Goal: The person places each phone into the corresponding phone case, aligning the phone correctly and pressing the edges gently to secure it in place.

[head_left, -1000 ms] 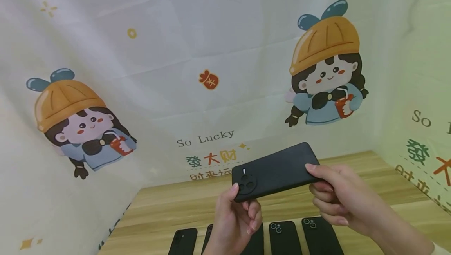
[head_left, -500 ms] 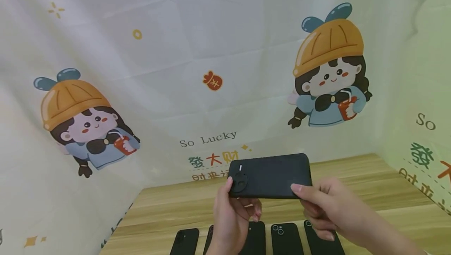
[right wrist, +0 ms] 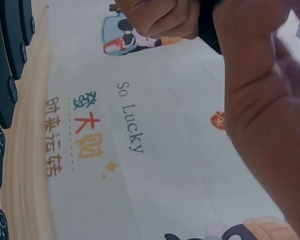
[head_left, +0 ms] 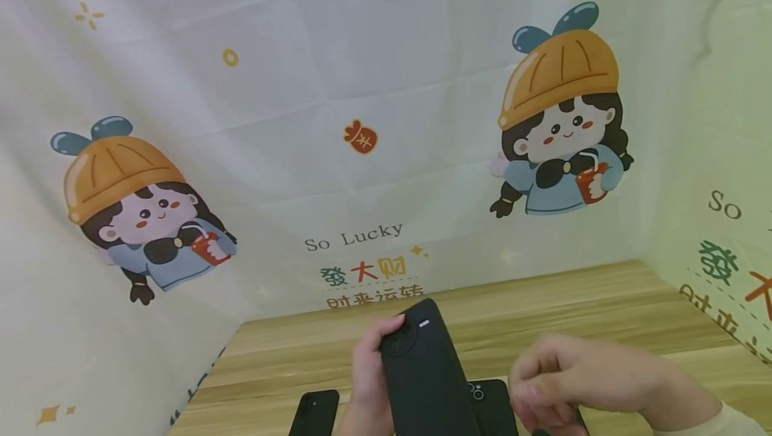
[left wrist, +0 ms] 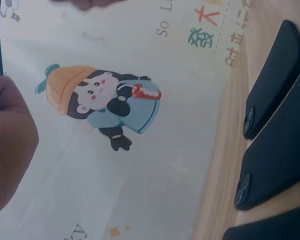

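Observation:
My left hand (head_left: 370,372) grips a black phone (head_left: 416,382) that stands tilted upright, its back and round camera ring facing the head camera. The thumb lies beside that ring. Right of it, apart from the phone in the head view, my right hand (head_left: 588,379) hovers over the row with bent fingers, the thumb tip near them. Whether it pinches anything is hidden. In the right wrist view a dark strip of the phone (right wrist: 208,27) shows between the left hand (right wrist: 160,17) and the right hand (right wrist: 270,90). The left wrist view shows only part of the left hand (left wrist: 10,150).
Several black phones lie back up in a row on the wooden table (head_left: 289,349): one at the left (head_left: 315,416), another (head_left: 494,406) behind the held phone, partly covered. A printed cloth (head_left: 289,175) rises behind the table and at both sides.
The phone has turned from lying crosswise between both hands to pointing up and away in the left hand. My right hand has let go of its end and moved slightly right and down.

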Available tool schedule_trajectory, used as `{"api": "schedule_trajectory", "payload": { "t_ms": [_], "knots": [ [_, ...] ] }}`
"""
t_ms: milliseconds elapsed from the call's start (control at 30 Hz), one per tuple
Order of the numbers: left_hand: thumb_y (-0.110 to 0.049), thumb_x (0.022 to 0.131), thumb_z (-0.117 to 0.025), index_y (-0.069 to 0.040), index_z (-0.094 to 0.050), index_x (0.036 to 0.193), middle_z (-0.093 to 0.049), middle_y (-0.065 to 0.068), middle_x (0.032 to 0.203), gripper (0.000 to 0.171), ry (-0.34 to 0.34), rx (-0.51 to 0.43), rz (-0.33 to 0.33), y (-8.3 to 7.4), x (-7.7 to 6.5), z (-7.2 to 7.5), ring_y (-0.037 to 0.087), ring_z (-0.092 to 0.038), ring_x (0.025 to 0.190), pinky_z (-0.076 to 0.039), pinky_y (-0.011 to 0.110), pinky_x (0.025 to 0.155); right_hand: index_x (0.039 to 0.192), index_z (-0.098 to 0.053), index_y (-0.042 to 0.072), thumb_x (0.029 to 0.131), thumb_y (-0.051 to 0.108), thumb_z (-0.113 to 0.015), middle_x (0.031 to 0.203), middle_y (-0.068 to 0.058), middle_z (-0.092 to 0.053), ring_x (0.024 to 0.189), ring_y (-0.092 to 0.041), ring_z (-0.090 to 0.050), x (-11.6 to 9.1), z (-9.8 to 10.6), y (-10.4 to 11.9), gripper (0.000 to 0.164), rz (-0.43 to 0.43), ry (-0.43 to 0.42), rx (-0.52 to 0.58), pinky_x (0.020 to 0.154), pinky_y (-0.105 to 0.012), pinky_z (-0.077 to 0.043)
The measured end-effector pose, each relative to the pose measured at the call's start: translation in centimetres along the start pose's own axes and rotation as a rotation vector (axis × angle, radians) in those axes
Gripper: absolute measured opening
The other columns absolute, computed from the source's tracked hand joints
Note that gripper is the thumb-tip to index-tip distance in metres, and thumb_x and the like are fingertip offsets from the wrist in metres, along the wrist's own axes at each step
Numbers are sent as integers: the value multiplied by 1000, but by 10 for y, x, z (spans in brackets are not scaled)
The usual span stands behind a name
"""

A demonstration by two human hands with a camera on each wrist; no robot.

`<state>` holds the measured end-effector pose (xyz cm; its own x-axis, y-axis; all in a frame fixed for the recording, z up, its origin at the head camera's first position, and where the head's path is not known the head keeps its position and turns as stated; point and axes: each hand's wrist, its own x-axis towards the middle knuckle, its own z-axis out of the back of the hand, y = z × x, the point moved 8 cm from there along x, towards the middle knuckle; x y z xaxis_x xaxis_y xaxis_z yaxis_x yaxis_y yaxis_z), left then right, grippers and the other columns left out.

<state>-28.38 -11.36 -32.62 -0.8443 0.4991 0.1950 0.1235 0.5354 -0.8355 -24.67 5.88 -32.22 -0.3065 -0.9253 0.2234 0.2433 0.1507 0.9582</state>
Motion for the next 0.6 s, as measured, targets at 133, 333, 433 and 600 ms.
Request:
{"api": "schedule_trajectory", "payload": {
  "t_ms": [133, 333, 433, 600],
  "knots": [
    [-34, 107, -47, -19, -71, 103, -78, -10, 94, 29, 196, 31, 165, 22, -3, -16, 1, -74, 86, -58, 17, 81, 95, -59, -9, 119, 27, -31, 66, -4, -46, 49, -11, -40, 3, 9, -11, 52, -119, -158, 234, 47, -18, -41],
    [-41, 103, -54, -19, -71, 114, -76, -12, 106, 29, 413, 81, 285, 54, -3, -38, 0, -72, 93, -58, 15, 84, 96, -68, 14, 118, 30, -32, 65, 12, -45, 44, 1, -36, 10, 0, -16, 45, -162, -179, 355, 38, -21, -23],
    [-46, 103, -57, -21, -71, 115, -76, -12, 108, 31, 385, 78, 303, 56, -1, -37, 0, -72, 96, -58, 16, 87, 94, -68, 15, 117, 29, -35, 61, 12, -37, 40, 1, -29, 14, -4, -17, 43, -168, -186, 413, 36, -23, -15],
    [-53, 110, -50, -17, -73, 122, -78, -8, 115, 45, 262, -25, 213, 59, 17, -1, 3, -72, 110, -54, 18, 101, 81, -60, 17, 116, 35, -40, 62, 11, -35, 41, 0, -25, 16, 2, -20, 44, -207, -315, 495, 38, -19, -16]
  ]
}}
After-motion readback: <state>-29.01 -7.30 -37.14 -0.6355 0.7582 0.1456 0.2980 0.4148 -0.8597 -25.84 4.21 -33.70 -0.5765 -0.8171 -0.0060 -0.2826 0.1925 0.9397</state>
